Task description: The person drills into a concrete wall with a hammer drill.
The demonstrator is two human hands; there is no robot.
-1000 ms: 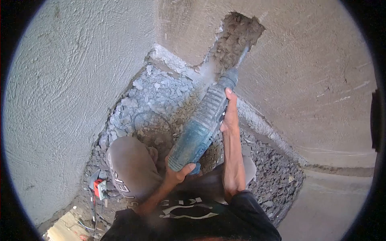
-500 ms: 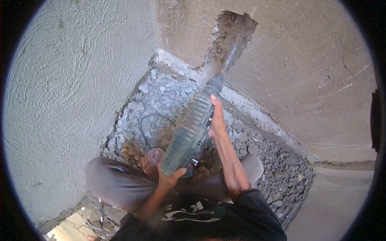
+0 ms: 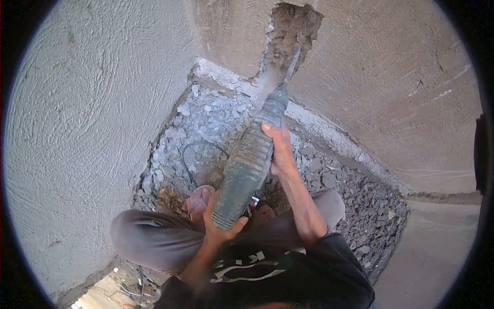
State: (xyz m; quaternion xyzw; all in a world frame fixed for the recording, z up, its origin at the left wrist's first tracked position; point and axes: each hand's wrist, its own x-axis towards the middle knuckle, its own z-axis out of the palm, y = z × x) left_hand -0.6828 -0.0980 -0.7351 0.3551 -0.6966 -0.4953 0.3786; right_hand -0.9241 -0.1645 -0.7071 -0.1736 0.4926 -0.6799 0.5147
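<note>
A dusty green demolition hammer [image 3: 244,172] slants up and away from my lap. My left hand [image 3: 221,226] is wrapped round its rear end, thumb on the near right side. Further forward, my right hand [image 3: 279,147] grips the ribbed body close to the nose, with its thumb on top. The steel chisel [image 3: 292,66] reaches into a rough hole [image 3: 293,33] broken in the plastered wall. Pale dust hangs beside the chisel and blurs the hole's lower edge. Most of my fingers are hidden beneath the tool.
Broken rubble [image 3: 206,113] covers the floor in the corner, with darker debris [image 3: 368,221] at the right. A black cable [image 3: 184,159] loops over it. Rough grey plaster wall [image 3: 98,118] rises at the left. My sandalled foot [image 3: 199,202] rests near the hammer. Wires [image 3: 136,291] lie at lower left.
The hammer has rolled slightly in my hands, showing more of its top. Both hands keep their hold. The view has shifted a little, and the hole sits higher in it.
</note>
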